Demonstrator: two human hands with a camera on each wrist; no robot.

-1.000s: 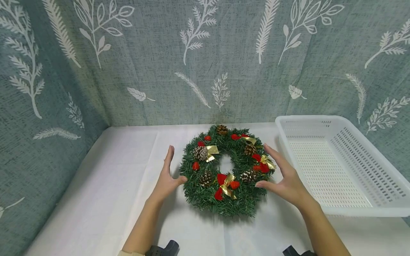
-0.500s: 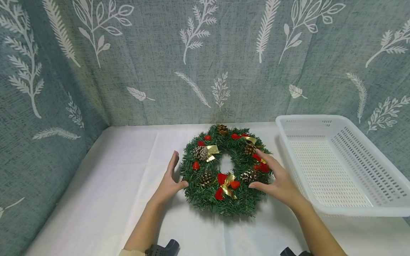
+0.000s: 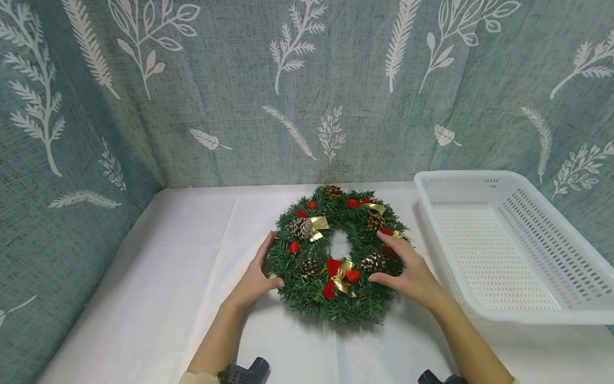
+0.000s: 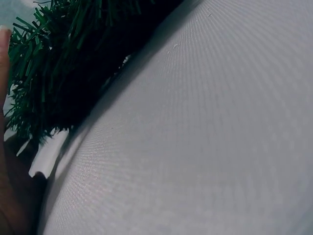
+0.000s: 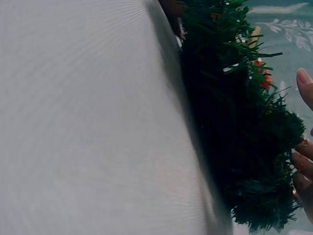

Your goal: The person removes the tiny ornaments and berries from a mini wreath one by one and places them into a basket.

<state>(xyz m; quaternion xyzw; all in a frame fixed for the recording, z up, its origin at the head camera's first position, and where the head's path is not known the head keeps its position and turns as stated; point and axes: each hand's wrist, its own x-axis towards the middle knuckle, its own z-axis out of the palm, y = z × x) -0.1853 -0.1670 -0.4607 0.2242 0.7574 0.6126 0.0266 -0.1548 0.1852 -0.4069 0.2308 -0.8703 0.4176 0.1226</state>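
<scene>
Both hands are closing in on the wreath [image 3: 338, 253], which is lying flat on the white cloth [image 3: 168, 277], mid-table, just left of the white basket [image 3: 508, 245]. A second ago they were hovering apart from it on either side; now they are meeting its edges. Left hand [image 3: 256, 277]: fingers straight along the wreath's left rim, thumb tip touching the near-left needles. Right hand [image 3: 408, 272]: fingers reaching over the right side among the cones and bows, thumb pressing in on the near-right edge. The grip is looking nearly set, though the wreath is not yet leaving the cloth. Basket sitting empty, well within reach to the right.
</scene>
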